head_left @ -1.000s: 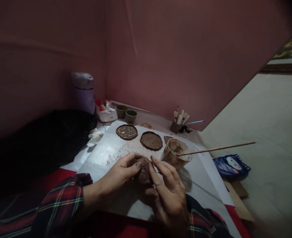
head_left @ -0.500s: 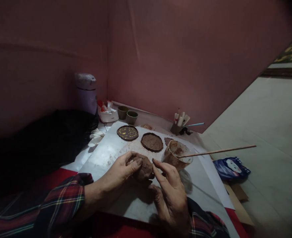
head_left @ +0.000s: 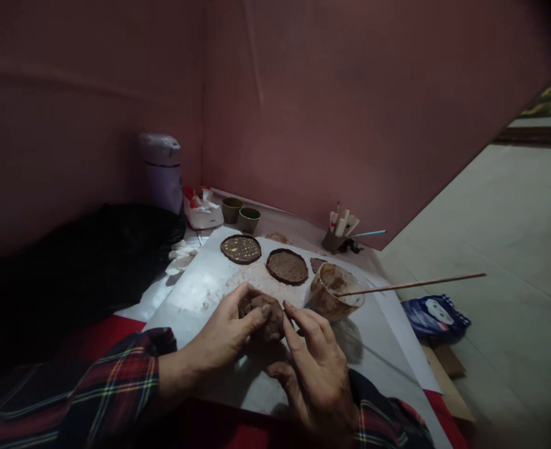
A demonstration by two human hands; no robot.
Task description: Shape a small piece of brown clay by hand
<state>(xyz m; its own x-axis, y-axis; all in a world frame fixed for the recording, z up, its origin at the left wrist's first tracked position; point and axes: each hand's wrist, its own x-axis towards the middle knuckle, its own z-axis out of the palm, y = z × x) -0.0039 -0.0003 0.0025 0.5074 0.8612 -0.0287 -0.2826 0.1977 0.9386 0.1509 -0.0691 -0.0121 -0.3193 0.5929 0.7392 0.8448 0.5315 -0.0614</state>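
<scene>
A brown lump of clay sits on the white sheet between my hands. My left hand curls round its left side, fingers pressed into it. My right hand pinches its right side with stretched fingers. Two flat brown clay discs lie beyond: one dotted with yellow, one plain. A clear cup of muddy water stands just right of the lump, with a long wooden stick resting in it.
At the back stand two small green cups, a holder of brushes, a white tissue pack and a lilac jar. A dark cloth lies at left, a blue packet at right, pink walls behind.
Both hands keep working the clay lump; the fingers shifted slightly and the lump turned a little between them. The camera view moved a touch.
</scene>
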